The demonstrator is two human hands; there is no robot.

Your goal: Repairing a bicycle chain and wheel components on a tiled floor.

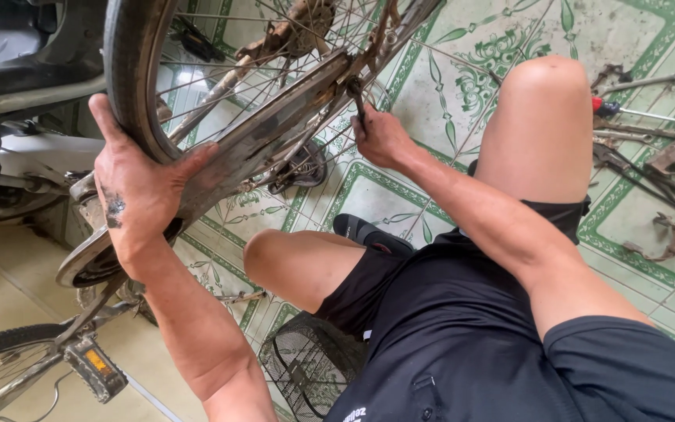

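My left hand [138, 184], smeared with grease, grips the black tyre [130, 70] of a bicycle rear wheel and rests against the dirty chain guard [275, 125]. My right hand [380, 137] is closed on a dark wrench [357, 98] set at the frame end beside the wheel's spokes. The rusty hub [306, 19] and spokes show above both hands. My bare knees [541, 78] and black shorts lie below the wheel.
Tools lie on the green-patterned tile floor at the right: a red-handled screwdriver [619, 109], wrenches [642, 82] and pliers [669, 238]. A pedal [95, 367] and second wheel sit lower left, a wire basket [310, 363] at the bottom, a motorbike [17, 55] upper left.
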